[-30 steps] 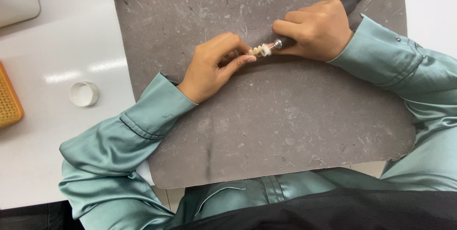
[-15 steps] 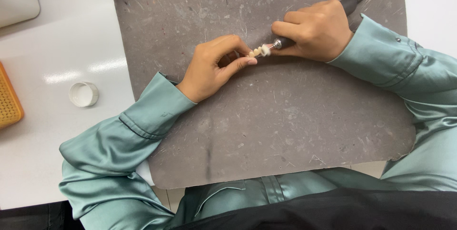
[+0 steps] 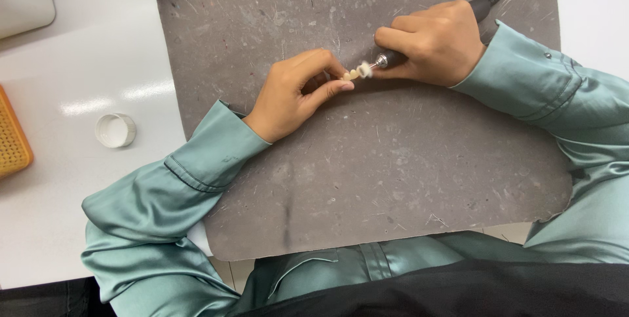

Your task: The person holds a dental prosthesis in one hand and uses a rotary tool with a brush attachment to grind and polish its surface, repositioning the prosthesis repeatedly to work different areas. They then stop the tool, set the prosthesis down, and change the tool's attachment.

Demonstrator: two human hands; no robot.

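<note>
The left hand (image 3: 295,97) pinches a small cream tooth-shaped piece (image 3: 350,75) in closed fingers at the grey scuffed mat's (image 3: 393,179) centre. The right hand (image 3: 436,41), at two o'clock, grips the dark corded rotary handpiece (image 3: 393,59), tip touching the piece. Positions match one second ago.

Bright, even overhead light. Two glare streaks sat on the glossy white counter (image 3: 78,179) near its left edge. Soft, short shadows fell under both hands on the matte grey speckled work mat (image 3: 393,179). Focus was sharp overall; only the spinning white polishing tip (image 3: 364,72) was blurred.
</note>
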